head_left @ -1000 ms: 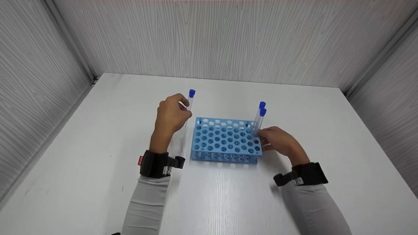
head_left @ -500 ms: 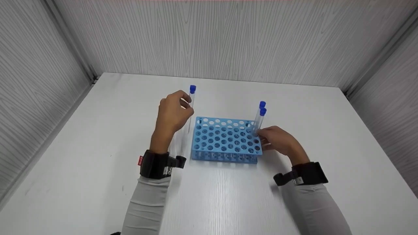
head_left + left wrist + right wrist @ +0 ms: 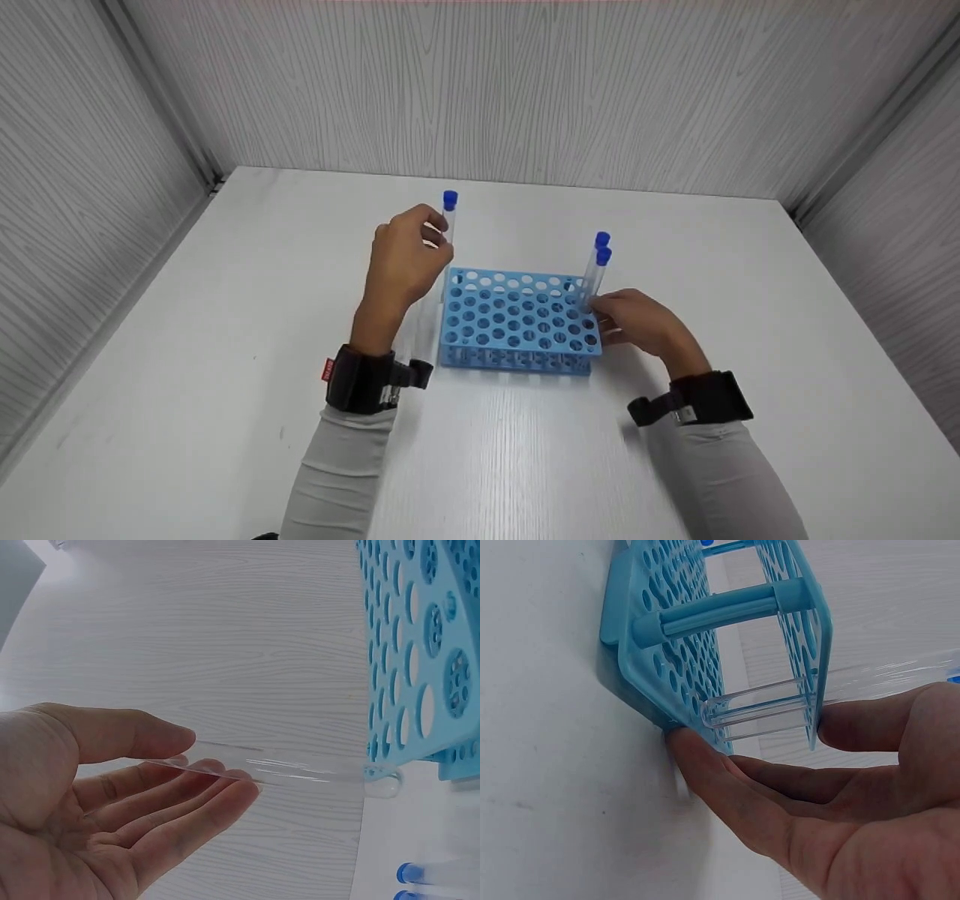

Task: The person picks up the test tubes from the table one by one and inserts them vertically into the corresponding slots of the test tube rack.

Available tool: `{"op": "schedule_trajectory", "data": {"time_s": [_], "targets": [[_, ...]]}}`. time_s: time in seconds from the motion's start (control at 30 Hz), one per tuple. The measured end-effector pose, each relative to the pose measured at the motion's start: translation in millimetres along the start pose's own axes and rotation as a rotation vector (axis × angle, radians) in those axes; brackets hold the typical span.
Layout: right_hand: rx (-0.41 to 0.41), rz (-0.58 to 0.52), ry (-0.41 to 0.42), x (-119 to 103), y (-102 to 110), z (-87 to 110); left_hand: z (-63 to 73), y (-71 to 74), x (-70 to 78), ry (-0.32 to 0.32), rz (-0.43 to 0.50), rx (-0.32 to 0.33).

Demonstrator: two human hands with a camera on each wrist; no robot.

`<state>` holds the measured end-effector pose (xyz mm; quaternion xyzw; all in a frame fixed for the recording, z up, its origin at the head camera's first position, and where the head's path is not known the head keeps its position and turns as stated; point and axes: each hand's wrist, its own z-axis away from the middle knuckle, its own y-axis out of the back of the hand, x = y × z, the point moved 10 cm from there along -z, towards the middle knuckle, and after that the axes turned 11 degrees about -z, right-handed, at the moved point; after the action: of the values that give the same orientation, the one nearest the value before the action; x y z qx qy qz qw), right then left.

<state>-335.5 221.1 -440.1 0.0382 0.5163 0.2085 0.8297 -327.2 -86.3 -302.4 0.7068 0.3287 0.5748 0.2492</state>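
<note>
My left hand (image 3: 409,251) pinches a clear test tube (image 3: 448,225) with a blue cap, held upright over the left back corner of the blue test tube rack (image 3: 499,309). In the left wrist view the tube's rounded lower end (image 3: 384,784) appears beside the rack's corner; whether it touches cannot be told. At the rack's right end, my right hand (image 3: 637,319) grips the frame. The right wrist view has its thumb (image 3: 862,724) against the top plate and fingers (image 3: 735,787) at the lower plate. Two blue-capped tubes (image 3: 592,281) stand in the rack near that hand.
Clear tubes with blue caps (image 3: 410,872) lie on the white table (image 3: 480,465), left of the rack and partly behind my left hand in the head view. Grey wood-grain panels (image 3: 480,90) enclose the table at the back and sides.
My left hand has shifted slightly right and away from me, bringing its tube from left of the rack to its left back corner. The right hand and rack have stayed put.
</note>
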Motion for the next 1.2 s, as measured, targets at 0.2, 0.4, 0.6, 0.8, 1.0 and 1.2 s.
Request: {"op": "schedule_trajectory", "data": {"time_s": [0.2,0.4,0.6,0.8,1.0,1.2], "targets": [[0.003,0.006,-0.005,2.0,0.8,-2.0,1.0,-2.0,6.4,-0.021,0.004,0.016],[0.002,0.025,-0.003,3.1,0.7,-2.0,2.4,-8.4,10.4,-0.014,0.029,0.011],[-0.001,0.001,-0.005,2.7,1.2,-1.6,3.5,-11.3,14.3,-0.026,0.038,0.01],[0.001,-0.007,-0.01,2.8,1.6,-1.6,2.9,-14.1,15.5,-0.028,0.031,0.004],[0.003,-0.002,-0.009,2.6,1.2,-1.5,3.0,-15.9,16.9,-0.031,0.018,0.005],[-0.002,0.005,-0.001,0.8,0.6,-1.0,3.2,-18.1,18.0,-0.037,0.0,0.002]]}}
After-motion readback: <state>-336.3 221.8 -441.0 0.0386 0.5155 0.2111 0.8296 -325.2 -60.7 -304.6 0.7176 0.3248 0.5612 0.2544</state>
